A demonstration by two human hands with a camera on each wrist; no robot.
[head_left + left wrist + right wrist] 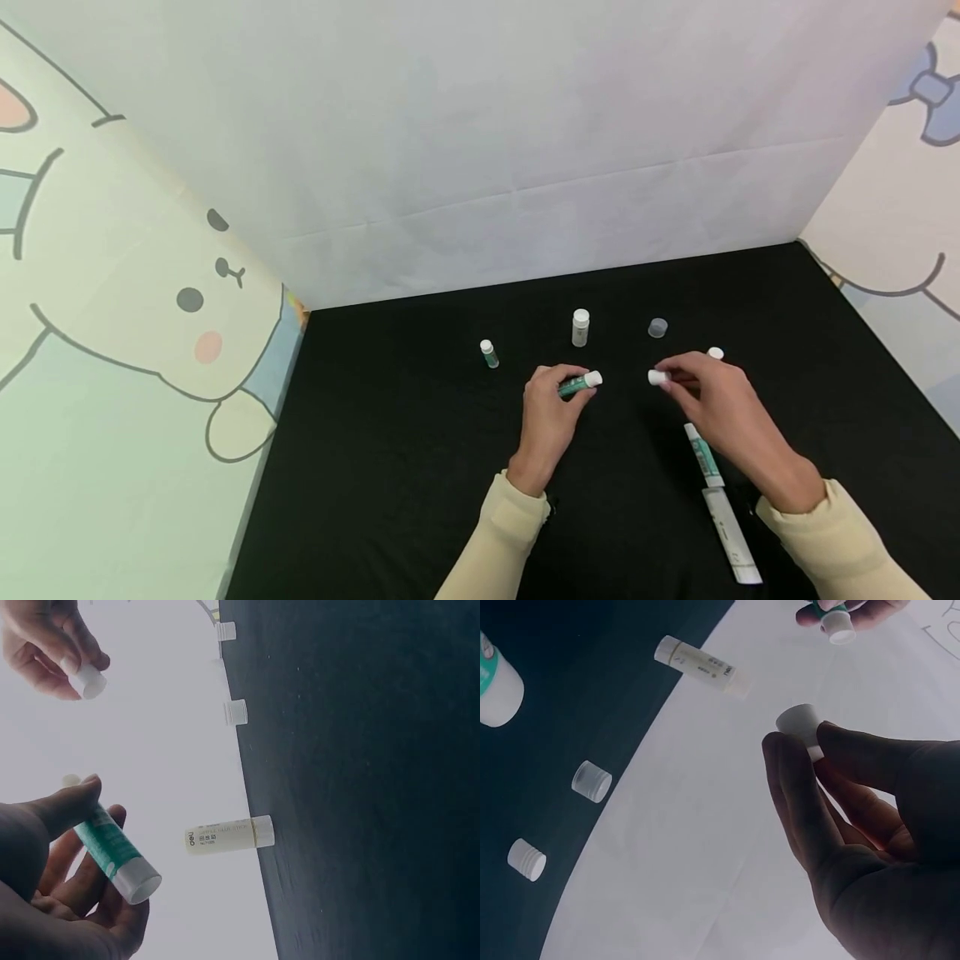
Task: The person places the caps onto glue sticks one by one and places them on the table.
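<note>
My left hand [546, 421] grips a green-and-white glue stick [112, 847] between thumb and fingers, held above the black table. The stick lies tilted, and a pale tip shows at its thumb end in the left wrist view. To its right, my right hand [720, 408] pinches a small white cap [801, 729] between thumb and fingertips. The cap and the held stick are apart. Just beyond the hands, a white glue stick [581, 329] labelled "deli" stands upright.
A small green glue stick [490, 355] stands at the left. A translucent cap [657, 328] and another white cap [716, 353] sit on the black table [390, 467]. Near my right forearm lie a green-and-white glue stick [703, 457] and a long white tube [731, 533], end to end.
</note>
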